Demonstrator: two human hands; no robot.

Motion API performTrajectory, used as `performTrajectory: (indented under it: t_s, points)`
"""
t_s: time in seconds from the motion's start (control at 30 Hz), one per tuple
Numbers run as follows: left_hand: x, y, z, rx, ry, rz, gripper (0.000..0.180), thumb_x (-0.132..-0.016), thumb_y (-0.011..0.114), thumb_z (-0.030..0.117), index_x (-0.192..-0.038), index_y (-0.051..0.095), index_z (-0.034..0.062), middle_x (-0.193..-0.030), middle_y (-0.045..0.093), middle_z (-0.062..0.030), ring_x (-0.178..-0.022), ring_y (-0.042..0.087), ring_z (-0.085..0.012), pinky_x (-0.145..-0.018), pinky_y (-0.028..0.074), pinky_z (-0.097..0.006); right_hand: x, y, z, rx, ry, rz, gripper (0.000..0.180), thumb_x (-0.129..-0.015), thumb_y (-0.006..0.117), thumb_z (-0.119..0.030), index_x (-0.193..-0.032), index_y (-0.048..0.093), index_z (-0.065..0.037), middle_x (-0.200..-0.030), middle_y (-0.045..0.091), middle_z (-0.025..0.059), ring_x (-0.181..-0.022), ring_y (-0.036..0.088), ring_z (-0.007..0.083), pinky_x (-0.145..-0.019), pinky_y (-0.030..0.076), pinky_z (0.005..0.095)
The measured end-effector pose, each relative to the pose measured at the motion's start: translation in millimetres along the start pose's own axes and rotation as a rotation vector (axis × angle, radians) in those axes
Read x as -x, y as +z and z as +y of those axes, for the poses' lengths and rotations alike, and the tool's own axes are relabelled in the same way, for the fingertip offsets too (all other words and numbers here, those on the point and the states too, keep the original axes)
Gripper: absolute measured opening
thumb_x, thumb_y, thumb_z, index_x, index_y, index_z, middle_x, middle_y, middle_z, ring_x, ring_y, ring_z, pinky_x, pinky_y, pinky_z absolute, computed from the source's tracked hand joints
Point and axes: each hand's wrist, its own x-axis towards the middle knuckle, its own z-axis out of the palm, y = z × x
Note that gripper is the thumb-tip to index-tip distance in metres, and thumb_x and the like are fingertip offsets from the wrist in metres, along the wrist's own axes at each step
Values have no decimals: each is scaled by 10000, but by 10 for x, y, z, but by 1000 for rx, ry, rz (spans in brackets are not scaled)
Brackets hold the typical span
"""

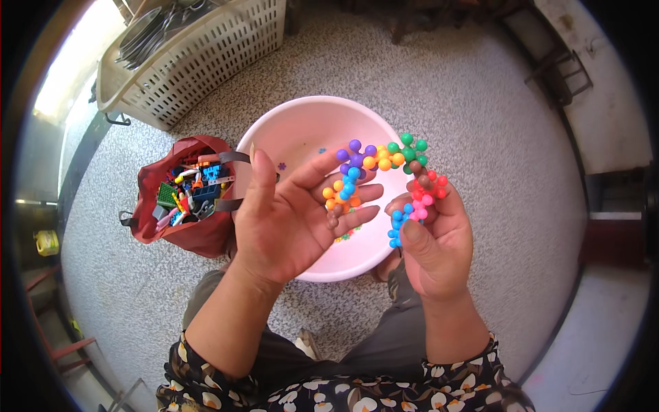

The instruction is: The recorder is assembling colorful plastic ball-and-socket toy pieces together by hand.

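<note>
Above the pink basin [288, 127], we have a curved chain [383, 159] of small knobbed plastic pieces raised between our two hands. Our left hand [281, 213] is turned palm up, its fingers spread wide and the thumb standing apart; the chain's left end, with orange, blue and brown pieces, lies against those fingers without being gripped. Our right hand [439, 240] is curled, with the thumb and fingers closed on the chain's other end, around the pink and blue pieces. Between them, purple, orange and green pieces arch over the basin. Below, we see a few loose pieces [282, 166] inside it. Just beside the basin, on our left, a red bag [195, 237] packed with mixed toys [200, 192] stands on the speckled floor [522, 172]; beyond is a white slotted basket [206, 65].
</note>
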Motion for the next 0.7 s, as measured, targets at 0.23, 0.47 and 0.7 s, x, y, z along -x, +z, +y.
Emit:
performTrajectory:
  t_s: [0.23, 0.47, 0.7]
  points:
    - [31, 94, -150, 146, 89, 241, 702, -874, 252, 563, -1289, 331, 3, -1269, 424, -179, -1211, 345, -365, -999, 275, -488, 31, 132, 132, 601, -284, 3, 416, -691, 727, -47, -1024, 483, 3, -913, 592, 89, -796, 570, 132, -736, 462, 264]
    - [59, 41, -134, 214, 134, 233, 616, -887, 286, 521, -1238, 388, 26, -1215, 477, -158, -1184, 384, -356, -969, 320, -488, 70, 166, 238, 792, -365, -61, 392, -634, 764, -66, -942, 529, -8, -851, 597, 122, -752, 600, 194, -643, 483, 286]
    - [70, 49, -26, 251, 196, 187, 624, -893, 266, 516, -1236, 389, 10, -1199, 481, -165, -1173, 393, -349, -990, 289, -475, 6, 241, 208, 762, -381, -130, 474, -678, 731, -65, -1084, 509, 33, -950, 594, 147, -868, 584, 186, -774, 457, 289]
